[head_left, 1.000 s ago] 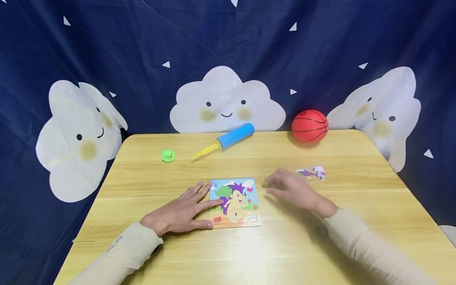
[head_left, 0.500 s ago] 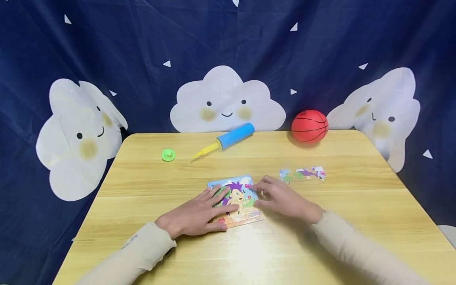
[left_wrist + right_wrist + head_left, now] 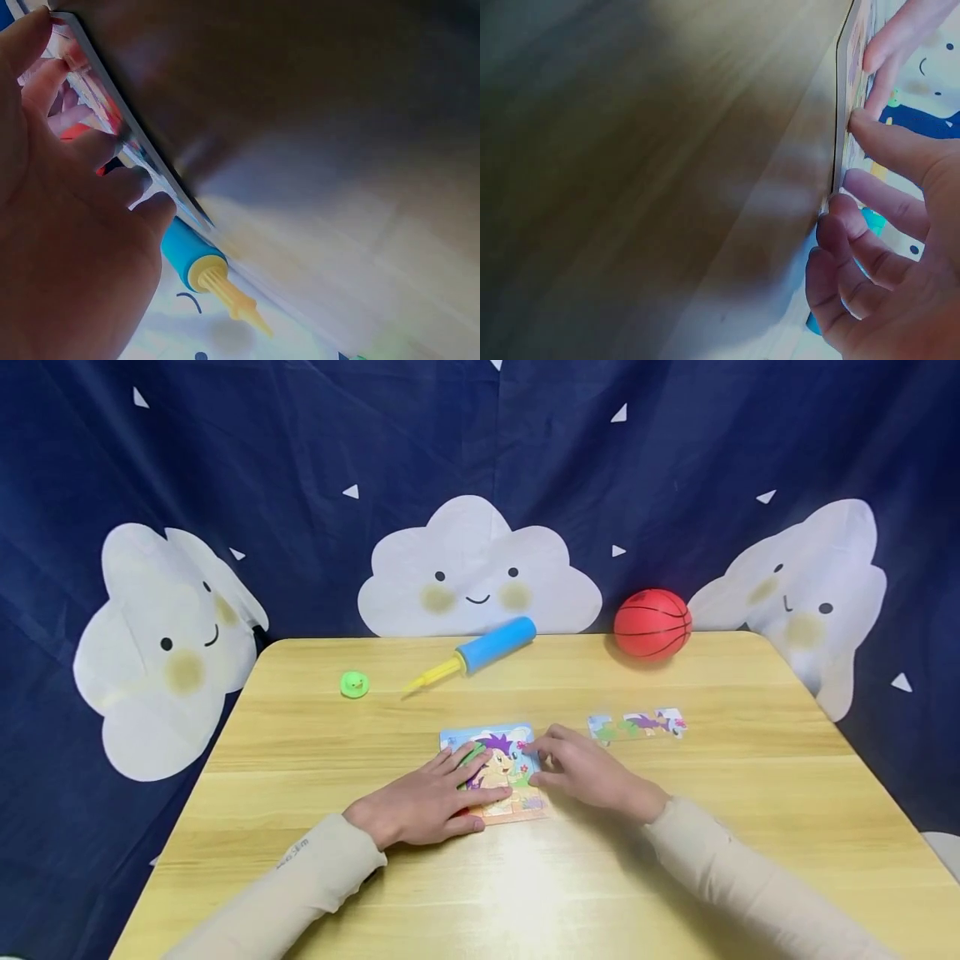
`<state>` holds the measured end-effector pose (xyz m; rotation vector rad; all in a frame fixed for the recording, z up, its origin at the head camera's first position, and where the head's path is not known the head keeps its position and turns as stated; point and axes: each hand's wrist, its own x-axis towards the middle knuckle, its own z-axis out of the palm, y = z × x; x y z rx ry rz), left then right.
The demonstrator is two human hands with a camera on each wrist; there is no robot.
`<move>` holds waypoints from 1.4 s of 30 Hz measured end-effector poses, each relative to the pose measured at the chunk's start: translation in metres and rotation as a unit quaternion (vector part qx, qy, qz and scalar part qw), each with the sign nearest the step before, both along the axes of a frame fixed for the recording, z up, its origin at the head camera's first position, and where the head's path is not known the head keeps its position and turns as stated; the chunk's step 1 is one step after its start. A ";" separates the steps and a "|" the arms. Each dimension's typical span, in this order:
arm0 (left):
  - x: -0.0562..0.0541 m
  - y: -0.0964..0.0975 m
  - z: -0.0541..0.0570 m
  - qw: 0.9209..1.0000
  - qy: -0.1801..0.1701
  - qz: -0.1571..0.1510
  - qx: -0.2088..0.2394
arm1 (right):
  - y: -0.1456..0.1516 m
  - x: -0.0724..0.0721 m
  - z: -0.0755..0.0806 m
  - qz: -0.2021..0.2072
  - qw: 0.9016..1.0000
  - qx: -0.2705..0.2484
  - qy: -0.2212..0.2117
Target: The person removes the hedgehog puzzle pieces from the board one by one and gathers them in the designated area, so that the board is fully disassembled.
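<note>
A square jigsaw puzzle [image 3: 489, 817] with a purple-haired hedgehog picture lies flat on the table. My left hand [image 3: 429, 799] rests on its left half, fingers spread and straight, covering part of the picture. At the right edge, the thumb and forefinger of my right hand [image 3: 592, 777] grip the puzzle; its other fingers curl in beside the edge. In the right wrist view the thumb and forefinger [image 3: 885, 202] meet the puzzle's face [image 3: 855, 60] a little apart. Several loose puzzle pieces [image 3: 637, 725] lie in a row behind the right hand.
A small green duck toy [image 3: 354, 684] sits at the back left. Beside it lies a blue and yellow hand pump [image 3: 495, 645], and a red ball [image 3: 652, 624] stands at the back right. A dark blue cloud-patterned curtain [image 3: 300, 460] hangs behind the table [image 3: 300, 718].
My right hand has come left from near the loose pieces to the puzzle's right edge. My left hand has slid right, further over the puzzle. The puzzle tilted, then straightened.
</note>
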<state>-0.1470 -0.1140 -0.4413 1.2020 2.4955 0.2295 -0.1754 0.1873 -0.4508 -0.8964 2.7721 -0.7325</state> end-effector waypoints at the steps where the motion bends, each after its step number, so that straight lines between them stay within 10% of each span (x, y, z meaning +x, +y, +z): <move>1: -0.001 0.000 0.000 1.000 -0.001 0.001 0.001 | 0.000 -0.001 -0.001 -0.004 1.000 -0.001 0.001; 42: -0.011 0.003 -0.005 1.000 -0.008 0.016 0.009 | -0.011 -0.017 0.001 -0.057 0.994 -0.045 -0.078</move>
